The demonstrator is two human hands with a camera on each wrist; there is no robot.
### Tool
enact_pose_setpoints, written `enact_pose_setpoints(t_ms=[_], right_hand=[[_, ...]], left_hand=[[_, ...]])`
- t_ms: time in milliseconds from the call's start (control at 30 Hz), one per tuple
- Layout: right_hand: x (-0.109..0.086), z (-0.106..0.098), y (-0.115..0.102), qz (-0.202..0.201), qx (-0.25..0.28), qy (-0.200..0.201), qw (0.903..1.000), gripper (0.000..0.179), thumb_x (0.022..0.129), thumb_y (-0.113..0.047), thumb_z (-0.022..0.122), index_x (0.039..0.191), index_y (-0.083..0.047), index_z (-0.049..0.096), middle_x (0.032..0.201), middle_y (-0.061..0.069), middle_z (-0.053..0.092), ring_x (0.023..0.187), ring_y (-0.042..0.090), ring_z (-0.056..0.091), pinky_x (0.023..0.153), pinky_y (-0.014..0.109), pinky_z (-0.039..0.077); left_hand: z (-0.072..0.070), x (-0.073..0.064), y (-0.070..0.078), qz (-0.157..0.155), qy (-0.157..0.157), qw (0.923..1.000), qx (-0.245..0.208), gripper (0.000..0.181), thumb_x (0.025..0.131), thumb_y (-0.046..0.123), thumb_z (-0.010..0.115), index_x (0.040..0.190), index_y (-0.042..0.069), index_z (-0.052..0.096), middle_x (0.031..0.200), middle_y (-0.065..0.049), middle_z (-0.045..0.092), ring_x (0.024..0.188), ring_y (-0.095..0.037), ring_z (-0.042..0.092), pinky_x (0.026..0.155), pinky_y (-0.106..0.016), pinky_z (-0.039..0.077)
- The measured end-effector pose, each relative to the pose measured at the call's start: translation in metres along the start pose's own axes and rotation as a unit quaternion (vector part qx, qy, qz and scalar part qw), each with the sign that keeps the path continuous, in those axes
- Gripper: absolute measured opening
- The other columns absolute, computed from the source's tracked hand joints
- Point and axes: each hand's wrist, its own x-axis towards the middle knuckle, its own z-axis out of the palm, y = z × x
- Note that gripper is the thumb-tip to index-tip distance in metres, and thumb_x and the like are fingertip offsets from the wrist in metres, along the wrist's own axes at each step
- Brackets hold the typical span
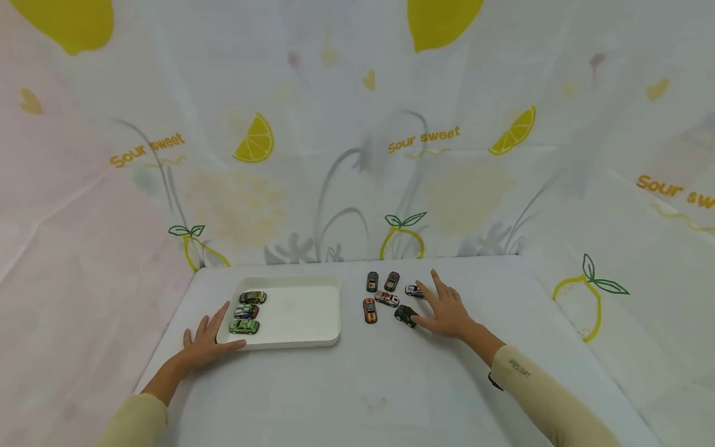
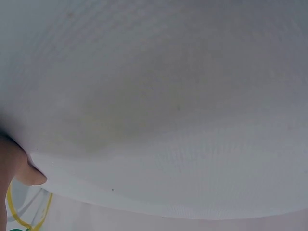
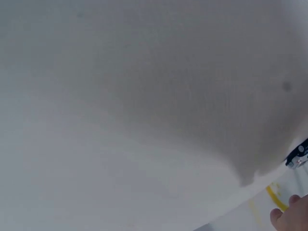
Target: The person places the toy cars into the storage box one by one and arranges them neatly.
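Note:
A shallow white tray (image 1: 301, 313) lies on the left of the table, with three toy cars along its left side: a dark green patterned one (image 1: 253, 297), a blue-and-green one (image 1: 247, 311) and a bright green one (image 1: 244, 326). My left hand (image 1: 203, 347) rests spread at the tray's front left corner, thumb along its front rim. Fingers spread, my right hand (image 1: 447, 310) reaches over a white-and-blue toy car (image 1: 414, 290), partly behind its fingers. Its thumb is at a black toy car (image 1: 405, 315); whether they touch, I cannot tell.
Left of the right hand lie more toy cars: a dark blue one (image 1: 372, 282), a dark red one (image 1: 392, 281), a white-and-red one (image 1: 386, 298) and an orange one (image 1: 370, 310). A lemon-printed cloth (image 1: 357, 186) rises behind the white table surface (image 1: 335, 397).

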Motion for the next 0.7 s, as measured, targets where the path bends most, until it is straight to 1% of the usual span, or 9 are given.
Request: enact_pose_setpoints(t_ms=[133, 233, 367, 433, 600, 700], right_hand=[[-0.005, 0.007, 0.001, -0.006, 0.005, 0.003, 1.0000, 0.086, 0.089, -0.057, 0.063, 0.156, -0.017, 0.029, 0.165, 0.024, 0.004, 0.142, 0.048, 0.033, 0.112, 0.066, 0.027], [-0.008, 0.012, -0.005, -0.013, 0.025, 0.009, 0.9996, 0.088, 0.087, -0.058, 0.065, 0.156, -0.015, 0.030, 0.163, 0.026, 0.010, 0.141, 0.047, 0.036, 0.108, 0.068, 0.032], [-0.009, 0.013, -0.015, -0.022, 0.043, 0.008, 0.9988, 0.096, 0.084, -0.062, 0.066, 0.156, -0.011, 0.027, 0.161, 0.027, 0.016, 0.140, 0.046, 0.038, 0.105, 0.068, 0.035], [-0.008, 0.013, -0.019, -0.023, 0.040, 0.006, 0.9989, 0.100, 0.084, -0.062, 0.066, 0.156, -0.009, 0.024, 0.160, 0.027, 0.019, 0.141, 0.046, 0.036, 0.106, 0.067, 0.036], [-0.008, 0.011, -0.024, -0.018, 0.036, 0.001, 0.9992, 0.101, 0.085, -0.057, 0.068, 0.156, -0.002, 0.022, 0.154, 0.028, 0.031, 0.139, 0.045, 0.038, 0.105, 0.063, 0.040], [-0.008, 0.011, -0.029, -0.015, 0.056, -0.014, 0.9982, 0.096, 0.086, -0.053, 0.070, 0.154, 0.000, 0.026, 0.147, 0.027, 0.040, 0.134, 0.045, 0.044, 0.103, 0.061, 0.042]], left_hand=[[0.001, -0.001, 0.000, -0.007, -0.005, 1.0000, 0.000, 0.115, 0.082, 0.057, 0.069, 0.159, 0.015, -0.006, 0.159, -0.034, 0.002, 0.143, -0.059, -0.012, 0.103, -0.076, -0.022], [0.002, -0.002, 0.000, -0.010, -0.008, 0.9999, 0.008, 0.115, 0.082, 0.058, 0.069, 0.159, 0.015, -0.006, 0.159, -0.034, 0.002, 0.143, -0.060, -0.011, 0.103, -0.076, -0.021], [0.001, -0.002, 0.001, -0.010, -0.009, 0.9998, 0.011, 0.114, 0.083, 0.058, 0.068, 0.159, 0.016, -0.006, 0.160, -0.034, 0.002, 0.143, -0.060, -0.011, 0.103, -0.076, -0.021], [-0.001, -0.002, 0.003, -0.010, -0.011, 0.9998, 0.008, 0.114, 0.083, 0.058, 0.068, 0.159, 0.016, -0.007, 0.160, -0.034, 0.000, 0.142, -0.059, -0.012, 0.103, -0.076, -0.022], [-0.004, 0.001, 0.005, -0.008, -0.019, 0.9998, 0.006, 0.115, 0.083, 0.057, 0.068, 0.159, 0.015, -0.008, 0.160, -0.033, -0.002, 0.142, -0.060, -0.013, 0.102, -0.077, -0.022], [-0.005, 0.001, 0.003, -0.011, -0.024, 0.9996, 0.009, 0.116, 0.083, 0.058, 0.068, 0.158, 0.015, -0.009, 0.160, -0.032, -0.002, 0.142, -0.060, -0.013, 0.101, -0.077, -0.022]])
